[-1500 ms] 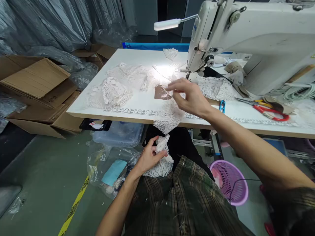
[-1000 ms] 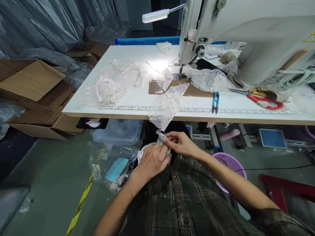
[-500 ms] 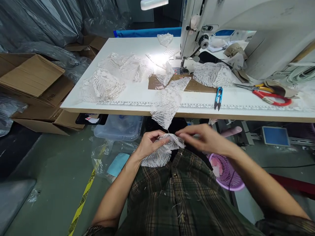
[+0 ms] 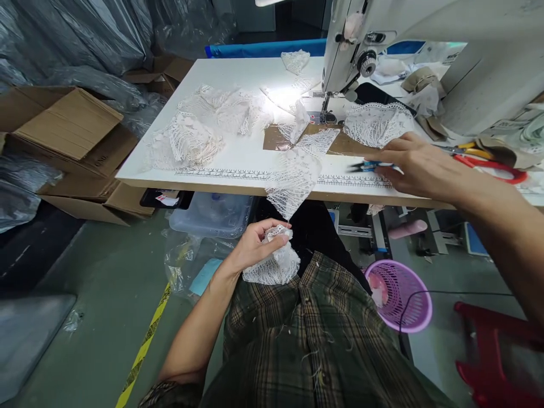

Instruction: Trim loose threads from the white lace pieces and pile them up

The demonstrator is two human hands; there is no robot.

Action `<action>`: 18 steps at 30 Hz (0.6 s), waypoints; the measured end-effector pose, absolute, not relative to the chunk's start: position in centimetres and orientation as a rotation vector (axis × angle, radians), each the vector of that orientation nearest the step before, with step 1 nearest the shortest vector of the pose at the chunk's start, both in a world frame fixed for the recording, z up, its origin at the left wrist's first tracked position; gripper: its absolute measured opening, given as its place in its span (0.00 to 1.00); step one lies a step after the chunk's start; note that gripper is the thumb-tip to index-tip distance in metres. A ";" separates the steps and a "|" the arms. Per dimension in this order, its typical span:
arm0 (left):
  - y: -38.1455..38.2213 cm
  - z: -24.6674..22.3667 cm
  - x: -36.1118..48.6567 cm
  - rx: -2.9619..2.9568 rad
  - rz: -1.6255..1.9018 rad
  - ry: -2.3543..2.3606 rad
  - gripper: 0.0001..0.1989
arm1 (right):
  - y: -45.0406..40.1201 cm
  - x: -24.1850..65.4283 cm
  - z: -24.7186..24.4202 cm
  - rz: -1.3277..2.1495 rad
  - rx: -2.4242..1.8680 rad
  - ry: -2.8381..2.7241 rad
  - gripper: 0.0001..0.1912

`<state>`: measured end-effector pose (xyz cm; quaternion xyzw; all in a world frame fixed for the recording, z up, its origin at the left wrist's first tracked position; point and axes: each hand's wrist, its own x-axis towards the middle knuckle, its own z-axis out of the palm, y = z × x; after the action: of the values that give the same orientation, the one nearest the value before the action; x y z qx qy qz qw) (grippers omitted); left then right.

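Crumpled white lace (image 4: 278, 263) in hands (image 4: 259, 245)

Between two and three o'clock, my right hand (image 4: 419, 167) is hiding part of the blue snips (image 4: 369, 166), whose blades are blurring. At six, my left hand (image 4: 257, 246) is covering some white lace (image 4: 278, 269). The lamp (image 4: 266, 2) at twelve, sewing machine (image 4: 382, 34) at one and red stool (image 4: 488, 340) at four are running out of frame.
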<state>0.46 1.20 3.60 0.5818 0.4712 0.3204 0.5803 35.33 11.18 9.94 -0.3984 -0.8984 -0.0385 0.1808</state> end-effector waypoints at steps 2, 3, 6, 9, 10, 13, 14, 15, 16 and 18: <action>1.2 3.7 0.6 1.456 0.771 1.162 0.10 | 9.7 33.6 10.5 -0.181 -1.115 -2.467 0.08; 1.2 3.8 0.7 1.493 0.781 1.181 0.09 | 8.5 32.4 10.6 -0.147 -1.108 -2.397 0.09; 1.2 3.9 0.7 1.563 0.795 1.177 0.09 | 4.5 28.6 9.6 0.273 -1.070 -2.175 0.07; 1.2 4.2 0.6 1.536 0.810 1.167 0.09 | 1.4 25.1 6.6 0.788 -1.069 -1.908 0.09; 1.2 4.3 0.6 1.509 0.812 1.163 0.08 | 0.8 24.2 5.5 0.902 -1.107 -1.854 0.09; 1.1 4.4 0.4 1.432 0.803 1.143 0.08 | 0.3 22.2 2.8 1.154 -1.209 -1.824 0.12; 1.1 4.4 0.4 1.414 0.798 1.138 0.09 | 0.4 21.8 2.3 1.192 -1.239 -1.835 0.15; 1.1 4.5 0.4 1.398 0.799 1.138 0.10 | 0.6 21.5 2.1 1.204 -1.268 -1.847 0.18; 1.0 4.5 0.4 1.382 0.798 1.143 0.10 | 0.7 21.2 2.0 1.198 -1.293 -1.862 0.21; 1.0 4.4 0.4 1.356 0.797 1.152 0.10 | 1.1 20.8 2.2 1.149 -1.308 -1.902 0.25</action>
<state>0.37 1.03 4.44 0.5758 0.4888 0.3382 0.5613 20.79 1.10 2.19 -0.4874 -0.7085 0.4279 0.2779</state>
